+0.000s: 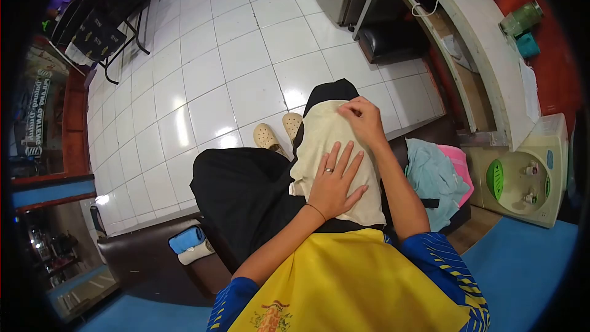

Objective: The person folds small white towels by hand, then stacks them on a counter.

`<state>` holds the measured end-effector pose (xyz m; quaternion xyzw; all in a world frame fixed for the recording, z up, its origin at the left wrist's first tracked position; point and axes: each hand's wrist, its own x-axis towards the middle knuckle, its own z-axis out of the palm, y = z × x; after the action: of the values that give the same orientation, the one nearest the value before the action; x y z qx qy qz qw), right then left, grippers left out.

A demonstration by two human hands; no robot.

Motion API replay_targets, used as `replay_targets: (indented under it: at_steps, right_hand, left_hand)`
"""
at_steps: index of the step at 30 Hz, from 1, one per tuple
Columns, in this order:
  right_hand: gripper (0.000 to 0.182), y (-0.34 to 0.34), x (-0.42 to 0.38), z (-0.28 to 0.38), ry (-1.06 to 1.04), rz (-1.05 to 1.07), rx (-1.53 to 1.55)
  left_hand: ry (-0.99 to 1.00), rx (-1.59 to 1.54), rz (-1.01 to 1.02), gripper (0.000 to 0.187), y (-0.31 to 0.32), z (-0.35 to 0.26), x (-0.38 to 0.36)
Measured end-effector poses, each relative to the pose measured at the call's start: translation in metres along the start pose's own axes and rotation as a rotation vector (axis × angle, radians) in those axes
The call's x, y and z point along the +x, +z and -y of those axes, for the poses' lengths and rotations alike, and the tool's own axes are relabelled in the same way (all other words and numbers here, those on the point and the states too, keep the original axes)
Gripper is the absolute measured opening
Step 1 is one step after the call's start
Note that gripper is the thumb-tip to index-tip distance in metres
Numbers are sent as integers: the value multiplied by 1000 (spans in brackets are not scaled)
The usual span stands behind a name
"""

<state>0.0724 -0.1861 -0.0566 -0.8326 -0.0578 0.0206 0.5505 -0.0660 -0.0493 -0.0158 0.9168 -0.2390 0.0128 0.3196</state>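
Observation:
A cream cloth (pixel 319 138), apparently a folded garment, is spread over my right thigh on black trousers. My left hand (pixel 335 187) lies flat on its near half, fingers spread and a ring on one of them. At the far right edge of the cloth, my right hand (pixel 364 120) has its fingers curled and pinched together on the fabric; the fingertips partly hide what they grip. To the right on the bench sits a loose pile with a light blue garment (pixel 433 175) and a pink garment (pixel 458 166). On my left are a blue rolled cloth (pixel 186 240) and a cream rolled cloth (pixel 196 252).
I sit on a dark brown bench (pixel 141 264). A water dispenser (pixel 541 172) stands at the right, beside a curved counter (pixel 473 31) holding a green jar (pixel 521 18). Beige clogs (pixel 265 136) rest on the white tile floor (pixel 203 86). A black cushioned stool (pixel 390 43) is ahead right.

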Motion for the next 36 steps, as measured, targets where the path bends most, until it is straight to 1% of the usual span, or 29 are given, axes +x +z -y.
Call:
replay_targets:
  at_steps: [2,3,5,6,10,12,13,15,16,17,19,20,22,23,24,26,28,30,31,33,34,36]
  right_hand:
    - [16,-10,4,-6,-8,-201,-45]
    - [17,-16,5,-9,-24,-252,-28]
    - [18,-30,4,-8,81,-261,-28]
    - [18,-33,3,-14,100,-283,82]
    - [18,-43,-6,-11,88,-290,60]
    - [17,-41,-10,-8,23,-204,63]
    - [17,-39,-12,-7,24,-205,65]
    - [17,-37,-16,2,-11,-19,-41]
    - [21,-38,-18,7,25,29,-100]
    - [21,-37,-18,5,25,28,-99]
    - [16,-34,-18,-5,55,-44,-62]
    - [16,-33,-16,-14,56,-43,-62]
    - [14,-38,-12,-32,-13,-287,-32]
    - [14,-42,-12,-32,-14,-340,-28]
    - [14,-46,-12,-33,-12,-341,-29]
    - [15,-54,-13,-35,118,-328,50]
    - [15,-57,-19,-37,125,-299,31]
    - [17,-53,-27,-23,52,-183,59]
    - [17,-51,-31,-14,53,-182,62]
    - [21,-42,-34,10,49,-27,14]
    - [23,-36,-34,6,44,-9,11]
    - [20,-27,-32,3,61,-21,-59]
  left_hand:
    - [-23,-13,21,70,2,0,-2]
    - [-23,-17,16,69,1,0,-3]
    - [-23,-16,11,69,1,1,-3]
    - [-19,-18,10,69,1,1,-3]
    - [-36,-12,27,69,1,-1,-1]
    - [-35,0,19,69,1,-1,-2]
    - [-35,1,20,69,1,-1,-3]
    - [-40,16,15,68,1,-1,-3]
    - [-39,17,16,68,2,-1,-3]
    - [-43,25,13,68,2,-2,-3]
    - [-46,34,7,68,2,-2,-3]
    - [-47,37,5,67,1,-3,-3]
    - [-47,40,5,67,0,-4,-4]
    - [-45,56,0,66,0,-4,-4]
    - [-43,71,-4,65,0,-5,-5]
    - [-43,91,-15,64,-1,-8,-6]
    - [-44,112,-26,63,-3,-10,-5]
    - [-44,109,-35,60,-4,-10,-4]
    - [-46,111,-33,60,-4,-10,-4]
    - [-30,131,-66,59,-4,-10,-4]
    - [-28,132,-64,59,-4,-10,-4]
    - [-31,136,-80,58,-3,-10,-4]
